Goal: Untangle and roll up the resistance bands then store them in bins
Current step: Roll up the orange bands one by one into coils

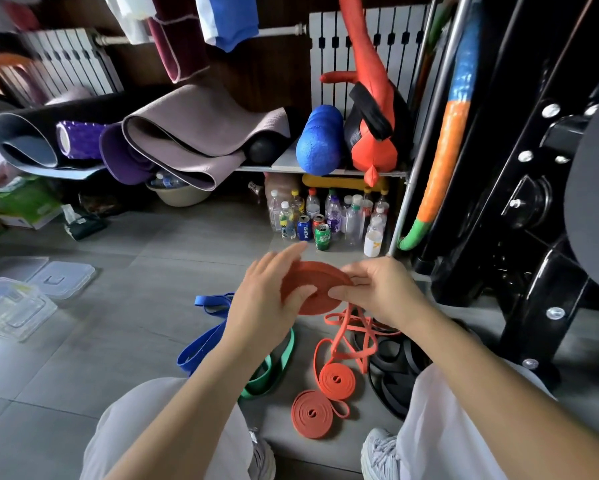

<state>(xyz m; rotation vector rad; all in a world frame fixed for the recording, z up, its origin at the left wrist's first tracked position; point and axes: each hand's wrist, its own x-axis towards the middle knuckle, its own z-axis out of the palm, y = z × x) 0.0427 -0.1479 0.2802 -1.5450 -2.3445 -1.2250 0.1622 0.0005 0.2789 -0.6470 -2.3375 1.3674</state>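
Nearest, two orange coils (pixel 310 414) lie on the floor (pixel 135 268), with a green band (pixel 273 365) and a blue band (pixel 201 344) just left. Above, the left grip (pixel 266 299) and right grip (pixel 377 292) both pinch the red roll (pixel 313 278), its tail trailing down. Clear bins (pixel 0 289) sit far left.

A red roll (pixel 313 287), a flat, tightly wound disc, is held above the floor between the left hand (pixel 273 289) and right hand (pixel 377 292), tilted on edge. Its loose tail (pixel 346 337) drops in tangled loops to the floor. Below lie two small red rolls (pixel 336 379) (pixel 311 414), flat and just beside each other. A blue band (pixel 201 344) lies unrolled to their left, a green band (pixel 273 368) between it and the rolls. Black bands (pixel 391 362) are heaped on the right, partly under the tail. Clear bins (pixel 10 306) sit at the floor's left edge, lids (pixel 62 277) beside them.
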